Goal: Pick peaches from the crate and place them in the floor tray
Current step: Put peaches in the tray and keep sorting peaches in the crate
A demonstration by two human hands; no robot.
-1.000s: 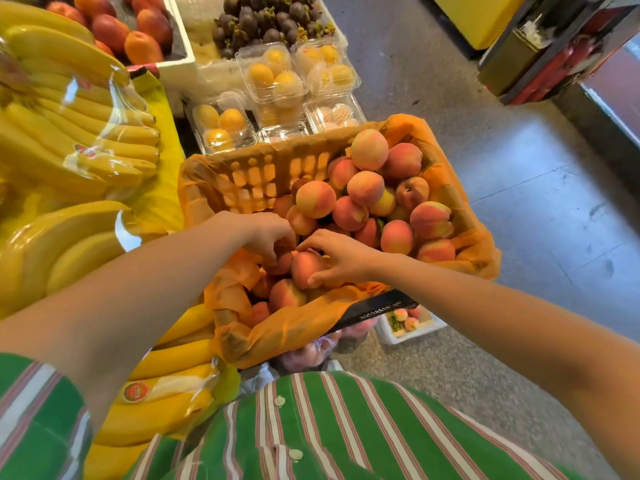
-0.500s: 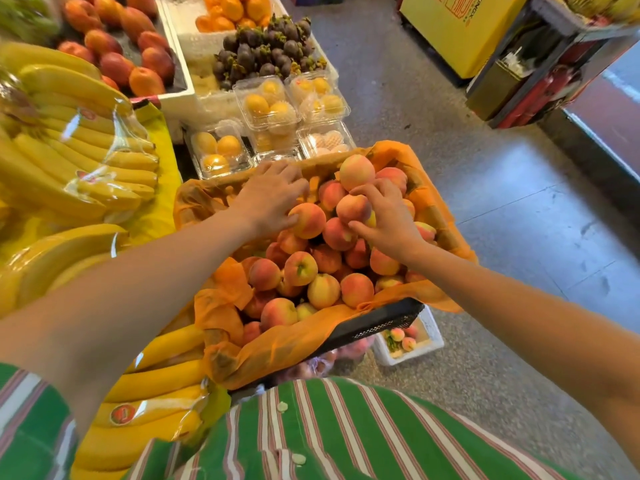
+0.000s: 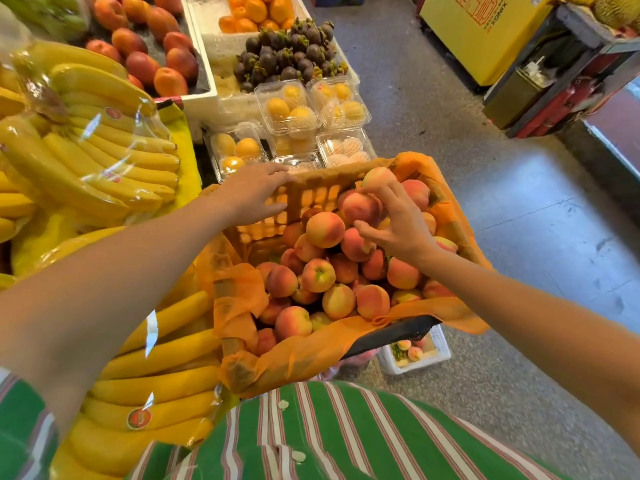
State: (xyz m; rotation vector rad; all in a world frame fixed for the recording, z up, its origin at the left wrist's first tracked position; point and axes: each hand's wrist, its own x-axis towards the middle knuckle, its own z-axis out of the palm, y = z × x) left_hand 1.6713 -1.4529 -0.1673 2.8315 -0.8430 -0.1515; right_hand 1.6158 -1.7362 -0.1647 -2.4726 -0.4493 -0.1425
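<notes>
Orange liner (image 3: 311, 355) drapes over the walls of the crate (image 3: 311, 197), and the peaches (image 3: 318, 275) are heaped inside it, highest toward the far right corner. Your right hand (image 3: 398, 226) is on top of that heap, fingers and thumb curled round one peach (image 3: 360, 207) close to the far edge. Your left hand (image 3: 252, 195) holds no fruit: its fingers lie fairly straight over the far left wall of the crate, apparently steadying it.

What matters for the coming move is where the floor tray (image 3: 419, 366) sits. It is on the floor below the crate's near right corner, partly hidden under the crate's black rim, so from the gripped peach it lies toward you, to the right and well down. Your right hand is the nearer one and already has the fruit, so the carry is probably back over the near right edge and then down.

That peach is round, with no long axis to line up, pink-red blushing into yellow, and its skin looks whole where it shows. A few peaches already lie in the tray; the crate looks mostly full, so the job seems far from finished.
</notes>
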